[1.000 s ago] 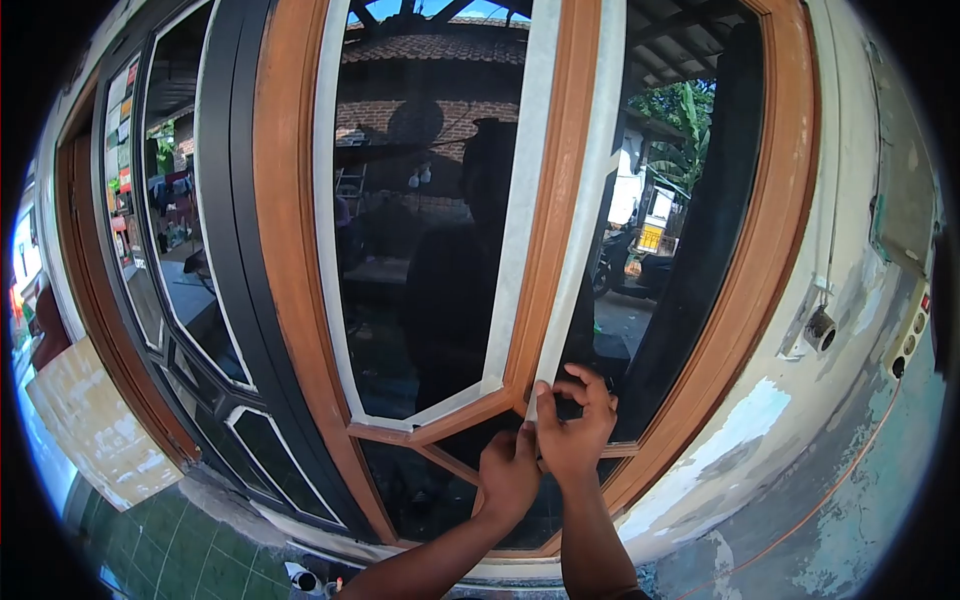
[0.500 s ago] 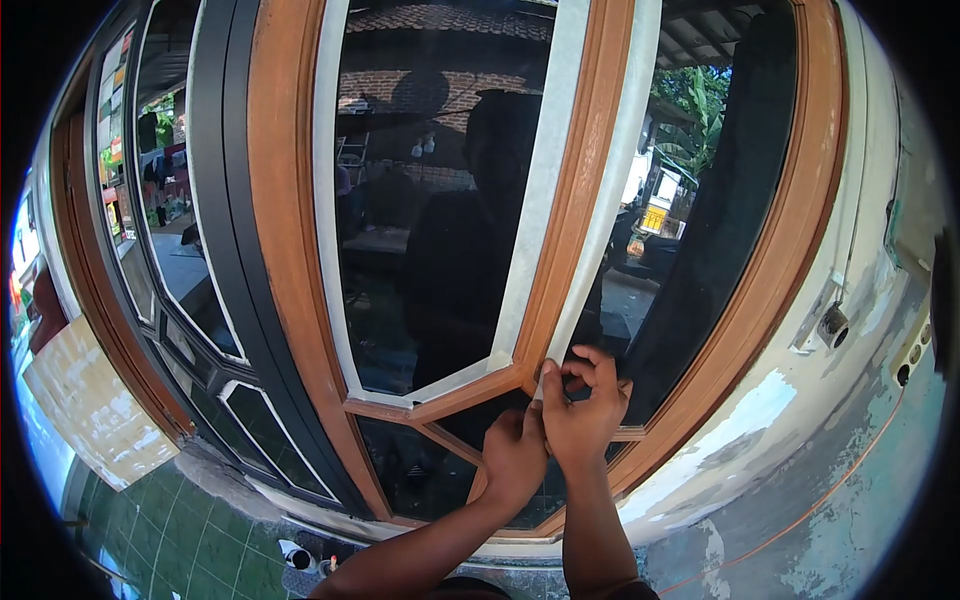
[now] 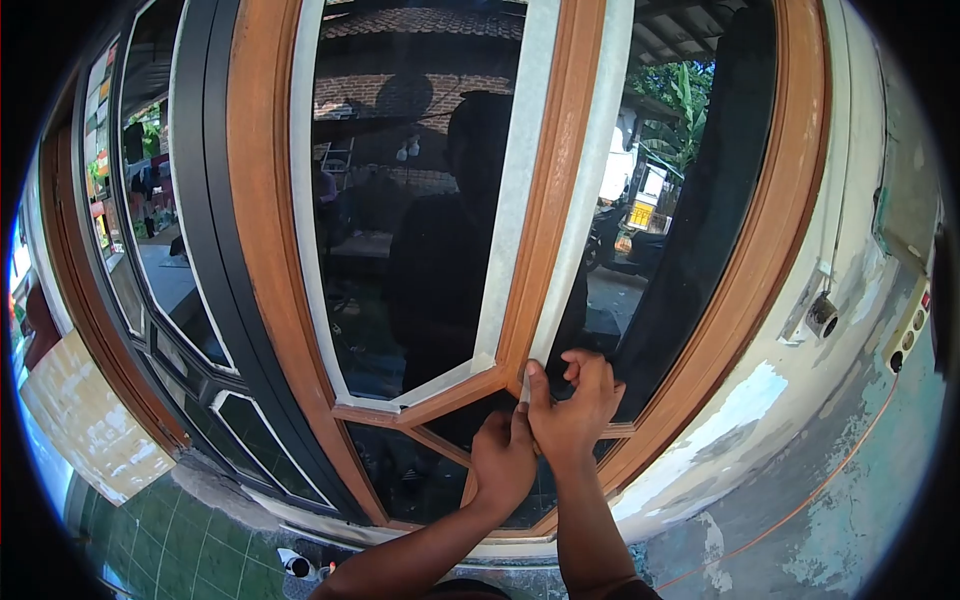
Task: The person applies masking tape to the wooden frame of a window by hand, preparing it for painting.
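Note:
White masking tape (image 3: pixel 506 200) lines the edges of the dark glass pane (image 3: pixel 420 240) inside a brown wooden window frame (image 3: pixel 548 190). Another tape strip (image 3: pixel 583 190) runs down the left edge of the right-hand pane (image 3: pixel 690 230) to my hands. My left hand (image 3: pixel 503 462) is closed at the strip's lower end, pinching it between thumb and finger. Just above and right, my right hand (image 3: pixel 575 410) presses its thumb on the tape at the frame corner, its other fingers curled. The hands touch each other.
A black-framed window (image 3: pixel 225 250) stands at the left, with a paint-marked board (image 3: pixel 95 420) beyond it. Green floor tiles (image 3: pixel 190 540) and a small white container (image 3: pixel 297 563) lie below. At right, an orange cable (image 3: pixel 830 480) hangs from a power strip (image 3: pixel 908 330).
The view has shifted slightly, so the window and both hands appear a little further left. Both hands remain at the same frame corner, still on the tape.

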`<state>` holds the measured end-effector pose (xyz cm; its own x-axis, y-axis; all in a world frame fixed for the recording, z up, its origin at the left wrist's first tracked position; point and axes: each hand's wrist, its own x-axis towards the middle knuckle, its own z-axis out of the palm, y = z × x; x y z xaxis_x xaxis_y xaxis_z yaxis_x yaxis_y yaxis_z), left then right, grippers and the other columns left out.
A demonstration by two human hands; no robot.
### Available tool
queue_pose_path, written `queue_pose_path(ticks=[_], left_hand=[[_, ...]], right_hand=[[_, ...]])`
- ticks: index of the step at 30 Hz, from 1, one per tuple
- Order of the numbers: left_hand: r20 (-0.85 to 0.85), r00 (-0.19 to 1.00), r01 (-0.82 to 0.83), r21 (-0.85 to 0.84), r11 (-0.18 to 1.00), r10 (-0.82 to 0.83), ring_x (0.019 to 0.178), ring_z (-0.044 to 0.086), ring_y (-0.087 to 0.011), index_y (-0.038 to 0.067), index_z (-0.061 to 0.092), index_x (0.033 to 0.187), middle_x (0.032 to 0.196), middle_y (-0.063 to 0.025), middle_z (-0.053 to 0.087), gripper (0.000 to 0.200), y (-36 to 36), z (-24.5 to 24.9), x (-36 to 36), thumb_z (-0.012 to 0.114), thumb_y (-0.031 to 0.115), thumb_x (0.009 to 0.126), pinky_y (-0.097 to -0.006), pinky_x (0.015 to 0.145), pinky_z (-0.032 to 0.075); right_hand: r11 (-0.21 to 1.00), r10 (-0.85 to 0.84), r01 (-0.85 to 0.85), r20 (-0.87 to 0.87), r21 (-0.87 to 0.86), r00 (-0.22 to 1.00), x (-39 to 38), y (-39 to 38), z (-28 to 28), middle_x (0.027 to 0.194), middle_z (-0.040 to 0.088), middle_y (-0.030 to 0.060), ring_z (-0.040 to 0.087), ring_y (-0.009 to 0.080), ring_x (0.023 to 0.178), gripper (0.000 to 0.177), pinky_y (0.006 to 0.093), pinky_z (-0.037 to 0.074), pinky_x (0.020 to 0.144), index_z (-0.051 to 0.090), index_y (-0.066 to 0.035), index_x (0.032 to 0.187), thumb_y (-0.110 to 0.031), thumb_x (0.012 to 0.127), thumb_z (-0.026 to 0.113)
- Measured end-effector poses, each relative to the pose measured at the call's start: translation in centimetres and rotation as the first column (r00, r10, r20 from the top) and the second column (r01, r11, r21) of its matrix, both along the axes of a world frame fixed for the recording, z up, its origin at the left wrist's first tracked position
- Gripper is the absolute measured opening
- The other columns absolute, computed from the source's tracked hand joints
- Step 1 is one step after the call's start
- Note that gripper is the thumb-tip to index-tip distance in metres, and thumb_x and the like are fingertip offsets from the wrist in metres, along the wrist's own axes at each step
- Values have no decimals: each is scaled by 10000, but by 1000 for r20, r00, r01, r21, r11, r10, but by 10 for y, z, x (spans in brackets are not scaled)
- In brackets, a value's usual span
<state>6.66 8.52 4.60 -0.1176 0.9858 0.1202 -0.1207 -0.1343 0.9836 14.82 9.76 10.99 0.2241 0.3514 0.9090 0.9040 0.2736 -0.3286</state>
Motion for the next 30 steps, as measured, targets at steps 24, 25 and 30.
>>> queue_pose_path(ticks=[24,25,30], left_hand=[[-427,903,216,355,910,-48,659,652,-202,-12,689,982,745,-98,655,367,7,-2,-59,532,283,1135,-346,610,482],[-450,893,206,387,899,-12,644,664,-228,-14,692,965,729,-113,657,345,10,0,-64,565,266,1121,-353,602,484],[-557,690,317,807,499,462,720,669,-275,20,726,922,791,-124,678,116,1,87,-72,802,108,917,-380,674,495]], right_hand=[[860,415,-506,-657,58,630,-18,-32,-59,937,677,91,639,145,792,336,295,518,666,666,9,1174,-177,946,828],[837,423,-544,-704,61,571,-18,-31,-59,922,693,88,637,127,771,315,278,509,640,669,15,1174,-155,955,819],[761,508,-624,-764,180,399,-22,-30,-60,914,723,83,659,107,748,281,255,536,673,642,23,1213,-96,992,768]])
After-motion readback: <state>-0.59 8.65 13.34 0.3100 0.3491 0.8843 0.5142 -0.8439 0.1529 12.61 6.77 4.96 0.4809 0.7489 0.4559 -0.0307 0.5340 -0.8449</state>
